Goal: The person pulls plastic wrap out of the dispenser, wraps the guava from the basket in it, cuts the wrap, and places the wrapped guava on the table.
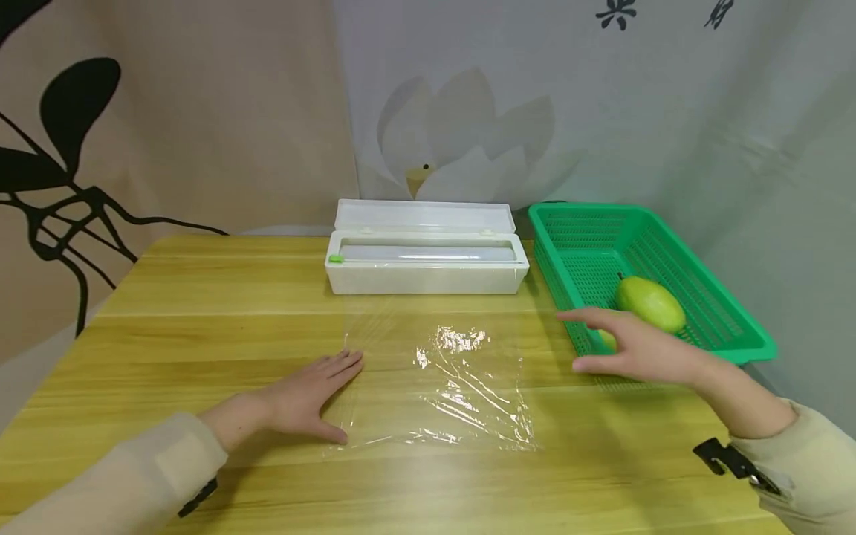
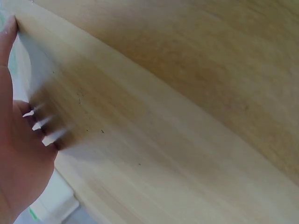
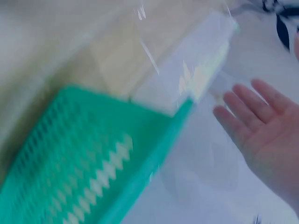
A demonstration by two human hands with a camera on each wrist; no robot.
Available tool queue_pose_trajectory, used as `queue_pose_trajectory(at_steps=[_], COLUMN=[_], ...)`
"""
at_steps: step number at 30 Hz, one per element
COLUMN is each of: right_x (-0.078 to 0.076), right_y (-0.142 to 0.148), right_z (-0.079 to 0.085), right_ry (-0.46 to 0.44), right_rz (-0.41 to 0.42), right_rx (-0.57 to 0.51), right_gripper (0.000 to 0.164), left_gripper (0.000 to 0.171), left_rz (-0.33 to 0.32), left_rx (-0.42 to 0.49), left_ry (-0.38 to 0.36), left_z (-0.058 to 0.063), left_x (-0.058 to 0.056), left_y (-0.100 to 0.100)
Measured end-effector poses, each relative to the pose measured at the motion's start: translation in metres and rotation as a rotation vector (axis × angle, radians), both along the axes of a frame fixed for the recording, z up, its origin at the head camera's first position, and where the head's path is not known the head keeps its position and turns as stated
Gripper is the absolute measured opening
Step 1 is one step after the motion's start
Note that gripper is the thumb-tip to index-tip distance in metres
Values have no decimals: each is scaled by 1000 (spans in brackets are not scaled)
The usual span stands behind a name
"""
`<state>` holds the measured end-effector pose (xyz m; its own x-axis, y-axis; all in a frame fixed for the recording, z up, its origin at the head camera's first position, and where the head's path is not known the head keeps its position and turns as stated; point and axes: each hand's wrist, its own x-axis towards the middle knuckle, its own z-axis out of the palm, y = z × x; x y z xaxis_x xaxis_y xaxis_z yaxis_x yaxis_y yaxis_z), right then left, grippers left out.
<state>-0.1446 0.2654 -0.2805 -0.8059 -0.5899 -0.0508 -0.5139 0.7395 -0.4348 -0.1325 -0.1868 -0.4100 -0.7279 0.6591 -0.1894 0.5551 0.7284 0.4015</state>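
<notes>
Clear film lies spread on the counter, just near of a white box whose lid is raised; the left hand rests at the film's left edge — grip spread, fingers straight; the right hand, its grip wide and bare, is beside the green basket with a green fruit; on the far cloth, two dark characters — the left reads 兴.

Film lies on the table before the dispenser, fruit in the basket to the right.
</notes>
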Motion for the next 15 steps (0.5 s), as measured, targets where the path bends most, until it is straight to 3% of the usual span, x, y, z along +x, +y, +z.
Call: queue_pose_trajectory(at_steps=[3,6,11,15], right_x=[-13,-28,-51,-65], right_y=[21,46,83,107], right_z=[13,16,0,-18], right_ry=[5,-24,-88,-142], right_rz=[-133,-267,-424,-504], right_rx=[-41,-35,4,45], right_gripper=[64,70,84,92], left_gripper=[109,108,107,106], left_rz=[-7,-14,-24,-21], left_rx=[-10,-13,-3,4], left_ry=[1,-2,-9,-14], left_z=[0,2,6,7], left_x=[0,0,3,4], left_y=[-1,0,0,0])
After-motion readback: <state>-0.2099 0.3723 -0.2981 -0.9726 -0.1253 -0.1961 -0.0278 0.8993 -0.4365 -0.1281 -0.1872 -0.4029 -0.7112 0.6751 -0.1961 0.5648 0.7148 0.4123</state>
